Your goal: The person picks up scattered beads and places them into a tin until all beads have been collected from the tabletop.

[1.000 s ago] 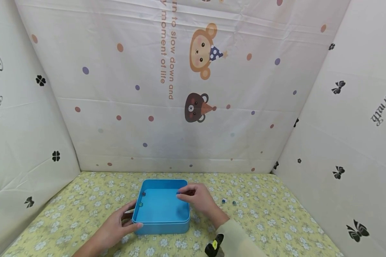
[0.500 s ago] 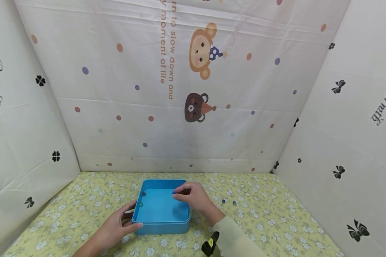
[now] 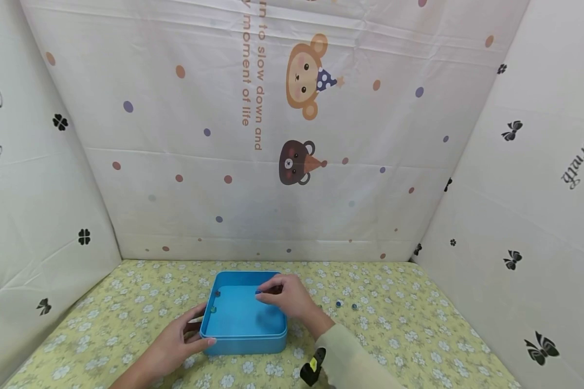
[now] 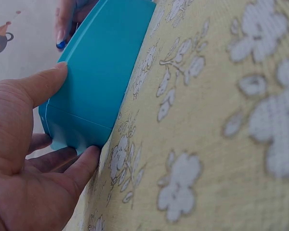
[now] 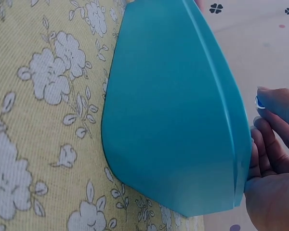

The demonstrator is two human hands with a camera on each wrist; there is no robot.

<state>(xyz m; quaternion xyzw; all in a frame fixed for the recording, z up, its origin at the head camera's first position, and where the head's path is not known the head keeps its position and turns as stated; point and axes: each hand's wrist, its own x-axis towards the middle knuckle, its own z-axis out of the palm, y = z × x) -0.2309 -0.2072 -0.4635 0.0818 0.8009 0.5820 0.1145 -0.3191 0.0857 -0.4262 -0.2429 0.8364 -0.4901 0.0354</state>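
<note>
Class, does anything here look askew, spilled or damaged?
Yes, the backdrop: its monkey, bear and lettering lie sideways, as if hung turned. No spill or damage shows: the left hand holds the blue box; the right hand pinches a small blue piece.

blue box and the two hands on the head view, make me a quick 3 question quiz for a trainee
1. True or false: the left hand holds the blue box from the outside.
2. Which colour is the tiny item pinched by the right hand? a) red b) blue c) yellow
3. In the head view, how many small pieces can be seen lying inside the box, along its left side?

Key: 1. True. 2. b. 3. Two.
</note>
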